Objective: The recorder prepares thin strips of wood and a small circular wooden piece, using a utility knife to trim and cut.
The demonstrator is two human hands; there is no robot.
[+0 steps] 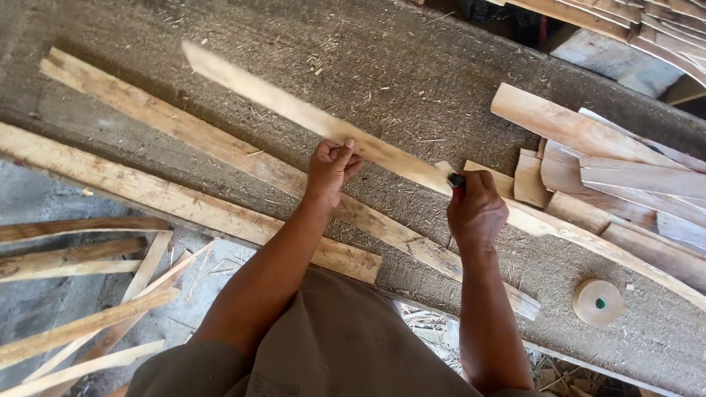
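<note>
A long thin wooden slat [278, 100] lies slanted across a dusty grey workbench [422, 59]. My left hand [332, 170] grips this slat near its middle, thumb on top. My right hand [474, 213] is closed around a small tool with a dark tip and red part [456, 181], held against the slat's lower edge. The slat's right part curves on toward the bench's right edge.
Two longer planks [173, 131] [131, 185] lie on the bench to the left. A pile of short wood pieces [639, 179] sits at right. A roll of tan tape [598, 301] rests near the front edge. Loose slats [69, 333] lie on the floor at lower left.
</note>
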